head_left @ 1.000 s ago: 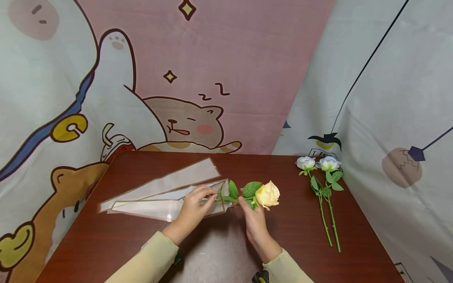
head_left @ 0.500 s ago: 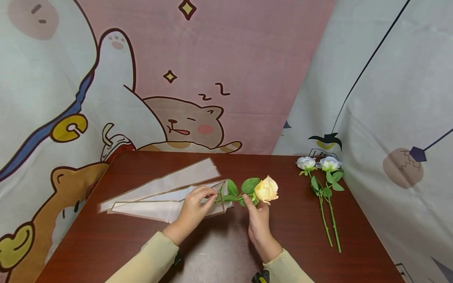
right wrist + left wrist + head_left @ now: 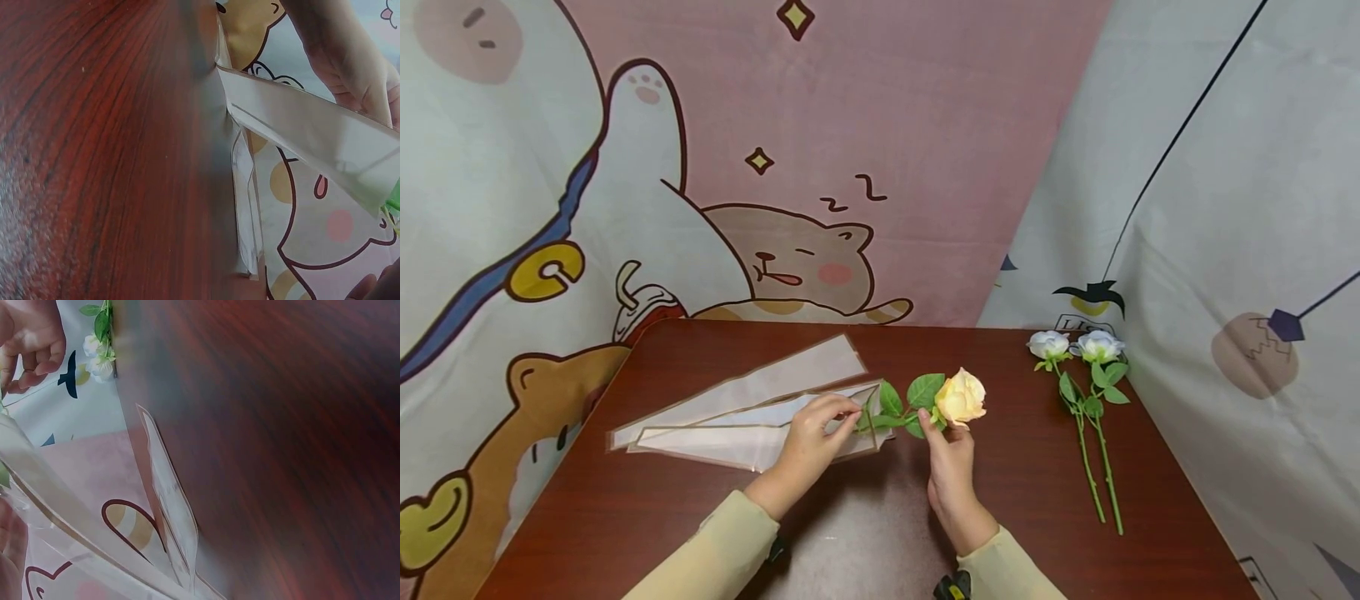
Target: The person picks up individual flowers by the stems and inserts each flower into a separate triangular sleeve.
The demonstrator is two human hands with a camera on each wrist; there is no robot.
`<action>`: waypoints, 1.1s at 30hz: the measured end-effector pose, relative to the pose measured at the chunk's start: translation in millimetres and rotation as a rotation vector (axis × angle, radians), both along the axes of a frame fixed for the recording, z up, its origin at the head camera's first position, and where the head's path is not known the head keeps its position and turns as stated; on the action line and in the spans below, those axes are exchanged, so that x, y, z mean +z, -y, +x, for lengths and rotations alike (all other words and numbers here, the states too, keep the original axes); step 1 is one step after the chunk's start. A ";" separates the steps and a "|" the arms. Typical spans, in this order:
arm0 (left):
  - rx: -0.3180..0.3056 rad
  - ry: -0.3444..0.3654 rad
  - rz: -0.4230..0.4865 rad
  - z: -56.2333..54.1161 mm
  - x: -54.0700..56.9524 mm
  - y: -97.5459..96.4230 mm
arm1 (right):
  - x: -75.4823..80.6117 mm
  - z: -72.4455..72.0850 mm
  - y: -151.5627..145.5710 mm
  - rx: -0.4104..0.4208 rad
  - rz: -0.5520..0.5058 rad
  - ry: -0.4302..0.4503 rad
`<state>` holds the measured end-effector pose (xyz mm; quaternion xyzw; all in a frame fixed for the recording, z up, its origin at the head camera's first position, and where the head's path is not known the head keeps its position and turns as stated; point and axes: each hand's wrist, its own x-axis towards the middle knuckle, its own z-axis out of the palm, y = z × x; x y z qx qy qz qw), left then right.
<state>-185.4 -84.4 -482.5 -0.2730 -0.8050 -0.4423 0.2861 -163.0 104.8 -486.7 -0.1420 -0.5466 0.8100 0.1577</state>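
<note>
Yellow rose (image 3: 961,397) partly inside white sleeve (image 3: 722,445)

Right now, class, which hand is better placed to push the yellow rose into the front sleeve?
Probably the right hand: it grips the yellow rose near its top, while the left hand is at the wide end of the front sleeve, better suited to steadying it.
</note>
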 end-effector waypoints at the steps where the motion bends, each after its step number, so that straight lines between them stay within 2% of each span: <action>1: -0.002 -0.004 0.002 0.1 0.3 -0.4 | 0.0 0.3 1.0 0.007 0.001 0.002; 6: -0.037 -0.033 0.004 0.5 2.7 -4.3 | -2.4 3.2 7.1 0.047 0.060 0.025; 10: -0.044 -0.043 -0.002 0.4 4.8 -5.6 | -4.4 4.8 10.4 0.048 0.107 0.042; 18: -0.025 -0.038 0.006 0.0 5.1 -2.7 | -3.8 2.6 7.3 0.004 0.037 0.012; 27: -0.028 -0.020 0.012 0.8 3.9 -1.8 | -3.1 1.9 1.4 -0.017 0.095 0.056; 33: -0.027 -0.024 0.008 0.9 3.8 -1.6 | -2.5 1.5 -1.4 -0.025 0.088 0.071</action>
